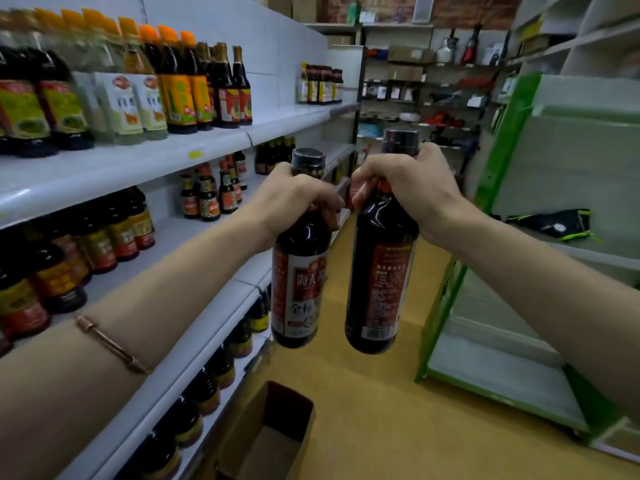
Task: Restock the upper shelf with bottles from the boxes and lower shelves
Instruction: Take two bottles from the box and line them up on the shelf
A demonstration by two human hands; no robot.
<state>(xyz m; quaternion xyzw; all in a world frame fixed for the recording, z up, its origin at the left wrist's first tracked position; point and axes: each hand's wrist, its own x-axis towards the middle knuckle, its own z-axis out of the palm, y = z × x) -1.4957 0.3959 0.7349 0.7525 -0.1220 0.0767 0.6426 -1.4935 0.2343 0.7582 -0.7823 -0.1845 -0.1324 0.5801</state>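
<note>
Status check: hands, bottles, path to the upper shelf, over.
Left hand grips left bottle by the neck; right hand grips right bottle likewise. Both upright, in mid-air. Upper shelf has a bare stretch; nothing in the way.

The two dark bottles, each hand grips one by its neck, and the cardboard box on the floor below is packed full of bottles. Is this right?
Not quite. The head view shows the cardboard box open with no bottles visible inside. The rest holds: the left hand and right hand each grip a dark bottle by its neck.

Bare forearms, left-wrist copper bangle
</note>
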